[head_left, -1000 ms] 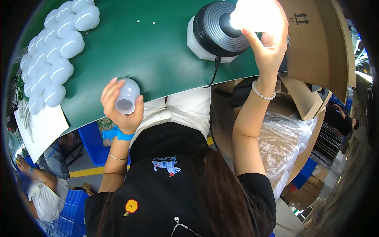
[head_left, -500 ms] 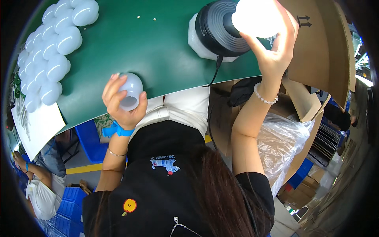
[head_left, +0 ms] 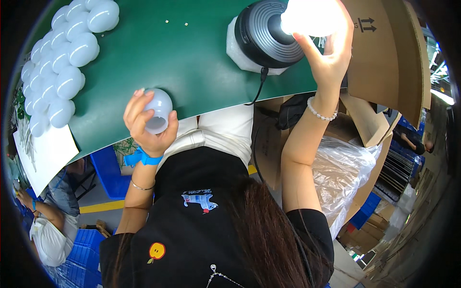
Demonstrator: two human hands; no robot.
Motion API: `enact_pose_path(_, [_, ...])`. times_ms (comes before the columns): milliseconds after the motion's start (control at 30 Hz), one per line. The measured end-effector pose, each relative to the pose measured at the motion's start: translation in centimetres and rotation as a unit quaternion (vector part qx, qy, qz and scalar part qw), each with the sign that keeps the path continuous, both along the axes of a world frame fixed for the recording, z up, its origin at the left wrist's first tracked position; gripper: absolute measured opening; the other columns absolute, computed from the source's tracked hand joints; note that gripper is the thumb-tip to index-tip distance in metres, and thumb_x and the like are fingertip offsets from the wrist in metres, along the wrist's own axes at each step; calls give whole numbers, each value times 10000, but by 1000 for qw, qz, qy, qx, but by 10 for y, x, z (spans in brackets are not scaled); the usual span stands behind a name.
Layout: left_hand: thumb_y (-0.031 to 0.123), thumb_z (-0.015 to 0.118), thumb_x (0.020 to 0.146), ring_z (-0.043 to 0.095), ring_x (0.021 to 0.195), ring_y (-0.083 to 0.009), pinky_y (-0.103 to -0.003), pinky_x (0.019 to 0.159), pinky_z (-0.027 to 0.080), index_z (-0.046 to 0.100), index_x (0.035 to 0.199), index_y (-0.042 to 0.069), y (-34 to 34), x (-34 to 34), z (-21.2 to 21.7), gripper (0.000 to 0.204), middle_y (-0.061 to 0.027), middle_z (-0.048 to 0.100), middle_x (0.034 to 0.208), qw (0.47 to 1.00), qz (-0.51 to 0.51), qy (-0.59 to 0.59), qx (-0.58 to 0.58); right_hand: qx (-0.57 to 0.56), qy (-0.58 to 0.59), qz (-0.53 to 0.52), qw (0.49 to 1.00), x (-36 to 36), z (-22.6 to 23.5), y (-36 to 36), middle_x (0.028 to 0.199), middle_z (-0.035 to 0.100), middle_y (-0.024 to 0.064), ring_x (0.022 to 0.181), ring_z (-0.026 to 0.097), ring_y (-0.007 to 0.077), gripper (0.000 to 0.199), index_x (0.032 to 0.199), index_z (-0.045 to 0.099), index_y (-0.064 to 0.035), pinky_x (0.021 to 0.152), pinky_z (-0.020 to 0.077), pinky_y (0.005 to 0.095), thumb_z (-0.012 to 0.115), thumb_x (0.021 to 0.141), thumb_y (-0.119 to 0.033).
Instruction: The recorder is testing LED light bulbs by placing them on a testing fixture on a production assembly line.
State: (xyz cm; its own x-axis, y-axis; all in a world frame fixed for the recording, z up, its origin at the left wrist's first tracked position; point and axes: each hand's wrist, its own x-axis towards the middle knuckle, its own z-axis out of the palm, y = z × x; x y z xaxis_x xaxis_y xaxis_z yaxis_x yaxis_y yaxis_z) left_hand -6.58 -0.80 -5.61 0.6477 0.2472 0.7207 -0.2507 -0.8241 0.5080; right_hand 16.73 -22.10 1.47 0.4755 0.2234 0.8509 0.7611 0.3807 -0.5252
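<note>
Green table [head_left: 182, 57] fills the upper frame; a row of white bulbs [head_left: 62, 62] lies upper left. Black socket [head_left: 264, 33], upper centre, unchanged. Right hand [head_left: 329, 53] still has its fingers clamped on the lit bulb [head_left: 312, 17] at the socket. Left hand [head_left: 144, 125], fingers curled around an unlit bulb [head_left: 157, 109], has shifted slightly toward the frame's centre.
</note>
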Motion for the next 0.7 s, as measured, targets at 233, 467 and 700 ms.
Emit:
enact_pose_path(233, [100,717,689,498,1073,-357,-454,921,419,392,1028,82,-1,2,0,470,-160,537,1105,1000,-2,-4,-7,-379,68,-261,885,-33,42,-25,1065,568,158,1004,524,276,572,1087,548,26,865,403,360,786,582,-98])
enact_pose_path(467, [99,716,684,498,1078,-355,-452,926,415,396,1017,84,-2,3,-2,462,-157,543,1102,1000,-4,-9,-7,-347,-185,-280,876,-30,42,-19,1283,456,127,1146,467,255,606,1186,525,15,958,387,351,770,655,-144])
enact_pose_path(700, [100,712,692,499,1078,-356,-451,926,412,387,1018,87,-1,2,0,461,-160,544,1101,1000,3,-8,1,-333,-143,-339,868,-28,56,12,1155,552,168,1057,501,297,644,1121,529,28,900,382,392,805,567,-148])
